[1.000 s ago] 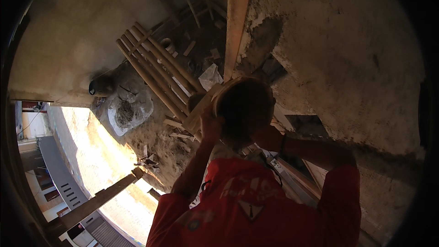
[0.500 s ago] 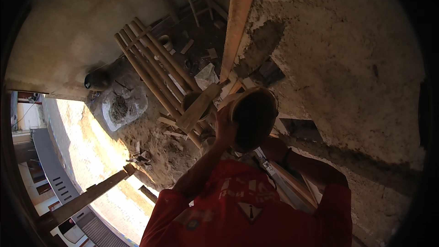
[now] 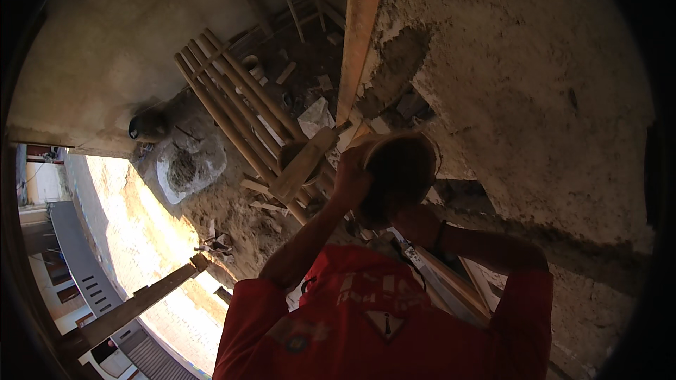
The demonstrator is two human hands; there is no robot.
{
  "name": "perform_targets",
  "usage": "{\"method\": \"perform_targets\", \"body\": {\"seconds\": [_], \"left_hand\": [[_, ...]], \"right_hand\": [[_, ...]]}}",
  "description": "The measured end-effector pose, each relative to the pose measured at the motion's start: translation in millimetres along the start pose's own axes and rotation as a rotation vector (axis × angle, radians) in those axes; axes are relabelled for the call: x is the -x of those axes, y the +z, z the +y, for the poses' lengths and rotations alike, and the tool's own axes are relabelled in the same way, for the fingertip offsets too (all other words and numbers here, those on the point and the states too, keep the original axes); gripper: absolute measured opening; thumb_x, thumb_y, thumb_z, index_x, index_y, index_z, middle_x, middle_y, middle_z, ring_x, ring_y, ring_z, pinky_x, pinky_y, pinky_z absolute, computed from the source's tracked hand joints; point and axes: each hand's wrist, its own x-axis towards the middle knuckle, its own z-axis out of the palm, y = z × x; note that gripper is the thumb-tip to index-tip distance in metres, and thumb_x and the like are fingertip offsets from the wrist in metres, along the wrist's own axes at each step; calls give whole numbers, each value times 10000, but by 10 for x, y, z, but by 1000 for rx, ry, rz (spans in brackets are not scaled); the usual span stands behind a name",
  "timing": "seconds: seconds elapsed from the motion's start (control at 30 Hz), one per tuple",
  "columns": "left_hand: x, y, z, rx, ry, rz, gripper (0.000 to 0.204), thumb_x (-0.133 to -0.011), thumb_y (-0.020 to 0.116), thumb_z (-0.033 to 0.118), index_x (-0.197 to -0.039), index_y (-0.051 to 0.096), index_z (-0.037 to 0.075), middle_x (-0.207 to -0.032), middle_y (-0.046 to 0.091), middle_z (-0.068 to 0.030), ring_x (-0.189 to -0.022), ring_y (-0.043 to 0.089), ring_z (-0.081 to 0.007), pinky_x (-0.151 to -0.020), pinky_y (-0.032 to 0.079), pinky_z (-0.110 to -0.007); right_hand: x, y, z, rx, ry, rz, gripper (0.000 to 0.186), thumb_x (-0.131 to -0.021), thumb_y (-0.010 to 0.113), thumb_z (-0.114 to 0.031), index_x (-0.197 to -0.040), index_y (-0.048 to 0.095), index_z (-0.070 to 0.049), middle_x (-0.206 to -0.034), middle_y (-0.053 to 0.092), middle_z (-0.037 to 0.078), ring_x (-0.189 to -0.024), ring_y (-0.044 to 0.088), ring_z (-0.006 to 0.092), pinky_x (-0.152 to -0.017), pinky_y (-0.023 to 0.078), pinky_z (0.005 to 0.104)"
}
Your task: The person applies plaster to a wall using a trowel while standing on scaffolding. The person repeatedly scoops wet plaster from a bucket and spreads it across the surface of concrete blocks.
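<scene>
A round bucket point(image 3: 401, 169) with a pale rim is tilted in front of my chest, its mouth facing up toward me. Its inside is too dark to make out what it holds. My left hand point(image 3: 351, 181) is closed on the bucket's left side. At the near right of the mouth is my right hand point(image 3: 417, 225), with a dark band on the wrist; shadow hides its fingers, which seem to reach over the rim. A wooden board point(image 3: 306, 163) lies left of my left hand, partly over another round container point(image 3: 290, 154).
A rough plastered wall point(image 3: 535, 91) rises on the right, with a long wooden plank point(image 3: 358, 42) along its edge. Bamboo poles point(image 3: 229, 95) lie to the left. Beyond them are a dark drum point(image 3: 148, 127) and a pale sheet with a mortar heap point(image 3: 182, 169). A beam point(image 3: 141, 300) crosses the sunlit opening.
The bucket has shifted slightly right with my left hand on it. My right hand has risen from below the bucket to the near edge of its mouth.
</scene>
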Motion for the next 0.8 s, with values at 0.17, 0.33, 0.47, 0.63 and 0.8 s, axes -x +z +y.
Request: {"method": "perform_targets", "body": {"seconds": [0.17, 0.33, 0.47, 0.63, 0.8], "left_hand": [[51, -40, 122, 296, -296, 12, 644, -693, 560, -5, -1336, 575, 7, -1292, 597, -247, -1266, 543, -383, -1089, 403, -424], [80, 117, 50, 207, -168, 35, 668, -709, 582, 12, -1376, 547, 28, -1320, 555, -258, -1309, 499, -379, -1110, 381, -424], [100, 205, 1, 154, -166, 98, 705, -715, 608, 22, -1413, 519, 73, -1355, 505, -247, -1363, 422, -386, -1141, 344, -430], [264, 288, 103, 92, -215, 82, 716, -706, 601, -24, -1404, 533, 121, -1366, 502, -229, -1370, 401, -394, -1155, 334, -437], [308, 474, 124, 143, -167, 73, 718, -706, 589, -37, -1401, 537, 134, -1339, 533, -215, -1349, 417, -395, -1146, 346, -444]], "right_hand": [[178, -404, 350, 32, 38, -109, 269, -864, 572, -153, -1090, 601, -12, -772, 647, 160, -705, 671, 339, -616, 552, 467], [-10, -588, 469, 78, 316, -102, 279, -873, 543, -122, -1128, 593, -18, -818, 666, 188, -743, 681, 365, -623, 552, 489], [203, 43, 366, -54, 287, -101, 281, -862, 547, -126, -1124, 586, -32, -832, 666, 196, -759, 677, 385, -650, 555, 481], [343, 73, 537, -148, 76, -104, 185, -816, 579, -117, -971, 627, -30, -792, 652, 202, -741, 668, 382, -656, 541, 516], [318, 62, 410, -7, 134, -102, 182, -828, 576, -117, -985, 592, -25, -736, 633, 189, -668, 649, 374, -600, 528, 499]]}}
